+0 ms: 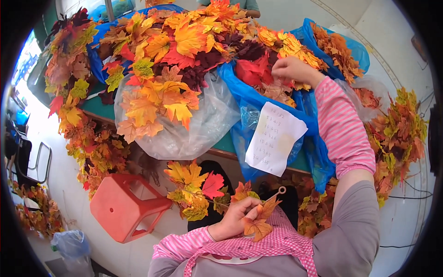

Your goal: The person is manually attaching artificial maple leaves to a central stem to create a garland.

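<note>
Near my lap, my left hand is closed around the stem of an artificial maple leaf garland. Orange leaves stick out on the right side of that fist, and yellow and red ones trail off to its left. A thin rod with a ring end also juts from the same hand. My right hand is over a blue plastic bag of loose leaves, its fingers bent together by the red leaves. What those fingers pinch, if anything, is too small to make out.
Heaps of artificial leaves cover the green table. A handwritten paper sheet hangs at the blue bag's front beside a clear bag. A red stool stands left, with garlands hanging right. Someone's arm shows across the table.
</note>
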The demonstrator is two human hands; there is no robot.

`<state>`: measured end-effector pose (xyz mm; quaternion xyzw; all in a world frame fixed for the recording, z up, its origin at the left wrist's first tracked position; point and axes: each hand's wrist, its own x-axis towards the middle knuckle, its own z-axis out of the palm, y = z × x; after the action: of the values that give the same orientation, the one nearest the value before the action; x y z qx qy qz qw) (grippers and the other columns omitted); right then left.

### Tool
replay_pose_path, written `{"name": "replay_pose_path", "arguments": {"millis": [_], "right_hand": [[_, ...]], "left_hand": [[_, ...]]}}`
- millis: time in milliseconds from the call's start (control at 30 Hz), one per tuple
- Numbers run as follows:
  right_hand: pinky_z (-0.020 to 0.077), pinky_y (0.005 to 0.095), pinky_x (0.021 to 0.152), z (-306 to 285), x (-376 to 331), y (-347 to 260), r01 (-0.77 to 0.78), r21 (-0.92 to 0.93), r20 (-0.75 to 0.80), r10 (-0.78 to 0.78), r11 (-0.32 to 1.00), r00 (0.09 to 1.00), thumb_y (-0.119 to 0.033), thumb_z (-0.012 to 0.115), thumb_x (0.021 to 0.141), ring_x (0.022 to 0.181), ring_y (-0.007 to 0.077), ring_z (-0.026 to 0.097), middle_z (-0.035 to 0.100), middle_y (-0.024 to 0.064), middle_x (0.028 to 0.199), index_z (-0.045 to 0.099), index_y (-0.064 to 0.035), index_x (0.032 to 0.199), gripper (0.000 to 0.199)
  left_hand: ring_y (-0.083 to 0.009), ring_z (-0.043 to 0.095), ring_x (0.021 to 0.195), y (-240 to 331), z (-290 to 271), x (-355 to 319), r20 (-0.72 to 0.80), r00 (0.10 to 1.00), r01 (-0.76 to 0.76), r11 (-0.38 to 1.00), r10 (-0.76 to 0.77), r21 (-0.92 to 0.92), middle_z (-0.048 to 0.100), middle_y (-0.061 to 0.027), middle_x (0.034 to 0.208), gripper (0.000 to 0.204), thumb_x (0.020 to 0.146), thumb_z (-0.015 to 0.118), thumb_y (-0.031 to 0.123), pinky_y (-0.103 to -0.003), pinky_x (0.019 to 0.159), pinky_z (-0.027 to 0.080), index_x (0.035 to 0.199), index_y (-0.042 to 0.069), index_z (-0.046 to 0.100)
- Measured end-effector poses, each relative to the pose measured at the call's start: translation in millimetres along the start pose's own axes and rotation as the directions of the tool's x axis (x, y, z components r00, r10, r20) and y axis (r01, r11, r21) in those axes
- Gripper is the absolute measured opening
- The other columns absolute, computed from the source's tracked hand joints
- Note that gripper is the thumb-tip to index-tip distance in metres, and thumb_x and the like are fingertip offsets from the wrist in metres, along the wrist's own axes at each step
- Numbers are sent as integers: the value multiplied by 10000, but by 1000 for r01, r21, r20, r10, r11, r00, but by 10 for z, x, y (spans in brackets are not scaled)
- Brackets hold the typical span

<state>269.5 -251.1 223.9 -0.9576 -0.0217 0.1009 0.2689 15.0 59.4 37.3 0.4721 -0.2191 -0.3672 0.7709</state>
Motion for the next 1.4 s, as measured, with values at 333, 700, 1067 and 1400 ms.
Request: {"name": "replay_pose_path", "arguments": {"millis": [333, 700, 1067, 1400], "right_hand": [[498, 438, 781, 603, 769, -551, 327, -653, -239, -595, 683, 768, -182, 568, 831, 924, 315, 602, 635, 118, 897, 665, -76, 880, 152], [500, 422, 736, 600, 943, -392, 97, -648, -516, -530, 755, 673, -224, 571, 828, 839, 290, 648, 679, 111, 868, 682, -112, 903, 175], [495, 322, 692, -24, 534, -163, 429, 565, -554, -61, 705, 830, -205, 673, 835, 766, 140, 622, 659, -4, 897, 655, -50, 1043, 259], [456, 242, 697, -200, 497, -27, 357, 220, -558, -183, 908, 809, -134, 656, 814, 749, 81, 566, 644, 16, 798, 682, -2, 908, 164]], "left_hand": [[-69, 583, 729, -98, 6, 51, -7, 1000, -28, 997, 29, 77, 608, -31, 834, 179, 973, 541, 175, -231, 636, 483, 1042, 10, 547], [-75, 578, 733, -69, -48, -5, -39, 997, -62, 995, 65, 83, 598, -37, 841, 166, 965, 547, 161, -238, 645, 476, 1035, 11, 556], [-5, 473, 715, -103, 13, -4, 25, 999, -38, 999, 37, 27, 536, 41, 851, 183, 991, 520, 179, -167, 619, 410, 1066, 12, 539], [-5, 476, 728, -80, 122, -33, 18, 998, -64, 995, 62, 82, 531, 40, 844, 125, 977, 526, 116, -169, 633, 420, 1047, 14, 542]]}}
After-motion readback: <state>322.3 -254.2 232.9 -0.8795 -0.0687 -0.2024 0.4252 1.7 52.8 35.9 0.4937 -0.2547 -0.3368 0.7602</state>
